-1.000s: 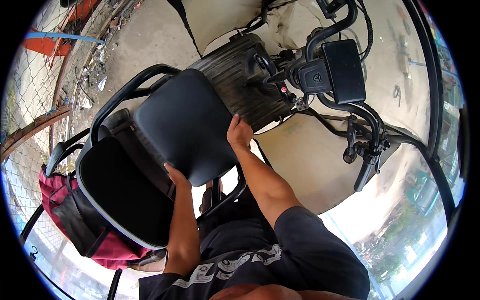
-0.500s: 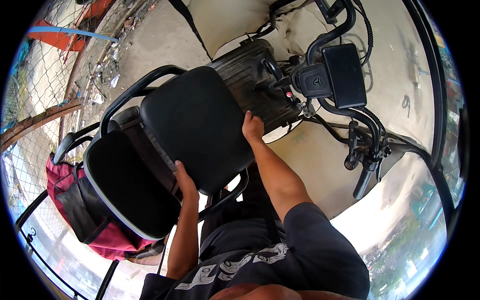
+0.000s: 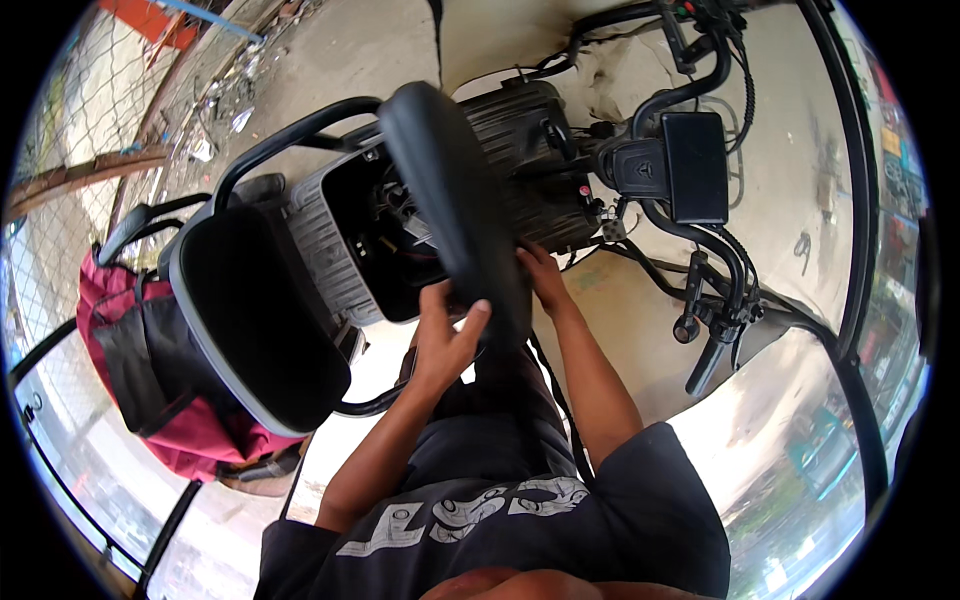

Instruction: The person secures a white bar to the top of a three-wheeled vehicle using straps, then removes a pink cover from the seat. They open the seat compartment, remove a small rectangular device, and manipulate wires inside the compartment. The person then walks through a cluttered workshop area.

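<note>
A red bag (image 3: 150, 380) is seen at the far left, hung behind the black backrest (image 3: 255, 320); next to it, a black seat (image 3: 455, 205) is tipped up on its edge over an open compartment (image 3: 395, 235) with wires inside; the seat's lower edge is gripped by the left hand (image 3: 445, 335), fingers wrapped shut on it; the right hand (image 3: 545, 280) is pressed to the seat's other side, but how its fingers are set cannot be told; a black handlebar (image 3: 700, 150) is seen further right.
</note>
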`<move>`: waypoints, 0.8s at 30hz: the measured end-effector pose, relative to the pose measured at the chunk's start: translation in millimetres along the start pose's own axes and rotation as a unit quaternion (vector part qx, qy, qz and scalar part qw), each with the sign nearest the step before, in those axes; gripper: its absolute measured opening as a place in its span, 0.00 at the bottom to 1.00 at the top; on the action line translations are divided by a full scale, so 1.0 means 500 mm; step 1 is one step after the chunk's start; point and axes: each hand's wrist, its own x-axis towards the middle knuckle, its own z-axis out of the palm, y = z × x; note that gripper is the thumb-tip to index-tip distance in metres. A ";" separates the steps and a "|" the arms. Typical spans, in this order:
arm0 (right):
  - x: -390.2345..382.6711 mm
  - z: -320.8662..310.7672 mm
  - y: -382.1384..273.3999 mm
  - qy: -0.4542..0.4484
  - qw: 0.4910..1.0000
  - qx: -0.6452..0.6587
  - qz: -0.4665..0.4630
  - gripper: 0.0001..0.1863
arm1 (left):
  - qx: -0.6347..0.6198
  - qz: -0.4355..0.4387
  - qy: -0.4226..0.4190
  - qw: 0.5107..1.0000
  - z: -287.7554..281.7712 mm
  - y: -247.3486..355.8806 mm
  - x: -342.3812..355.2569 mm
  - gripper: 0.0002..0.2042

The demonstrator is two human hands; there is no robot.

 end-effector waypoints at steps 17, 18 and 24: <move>-0.017 -0.148 0.080 -0.115 0.910 0.395 -0.050 0.25 | 0.162 0.094 -0.129 0.974 -0.096 0.036 -0.065 0.13; -0.020 -0.143 0.074 -0.090 0.953 0.268 -0.108 0.25 | 0.162 0.085 -0.115 0.976 -0.120 0.055 -0.066 0.12; -0.031 -0.130 0.064 -0.093 0.911 0.388 -0.104 0.25 | 0.210 0.167 -0.006 0.963 -0.273 0.168 -0.041 0.08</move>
